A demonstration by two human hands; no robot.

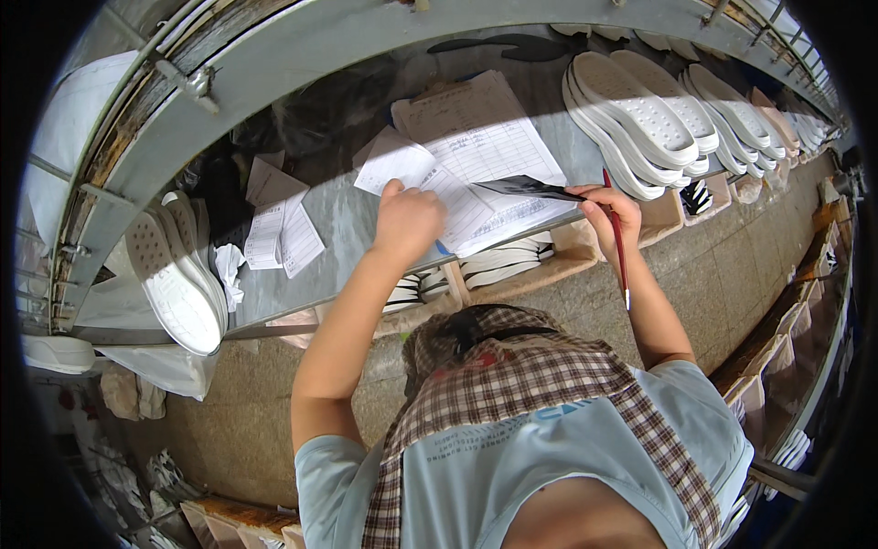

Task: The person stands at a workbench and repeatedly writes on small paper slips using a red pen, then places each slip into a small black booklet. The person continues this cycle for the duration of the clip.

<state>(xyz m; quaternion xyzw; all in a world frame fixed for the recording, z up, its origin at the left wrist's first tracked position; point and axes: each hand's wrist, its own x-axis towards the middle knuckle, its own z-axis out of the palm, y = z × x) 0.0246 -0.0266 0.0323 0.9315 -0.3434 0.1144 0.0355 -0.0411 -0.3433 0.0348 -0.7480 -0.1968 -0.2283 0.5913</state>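
Note:
My left hand (412, 224) is curled closed over printed paper slips (462, 199), its thumb against their edge. Its fingertips are mostly hidden. Beneath the slips, ruled sheets (498, 137) lie on a clipboard (437, 89). My right hand (611, 220) pinches the end of a thin, dark, glossy flat piece (526, 188), which reaches left over the sheets; I cannot tell its exact kind. A slim red pen (617, 238) is also held in this hand, slanting down past the palm.
White shoe soles stand in stacks at the right (631, 110) and left (174, 274) of the grey worktable (338, 238). Loose slips (283, 229) and crumpled paper (230, 274) lie at the left. Bins (512, 274) of striped parts sit below the near edge. A metal frame (274, 55) arches behind.

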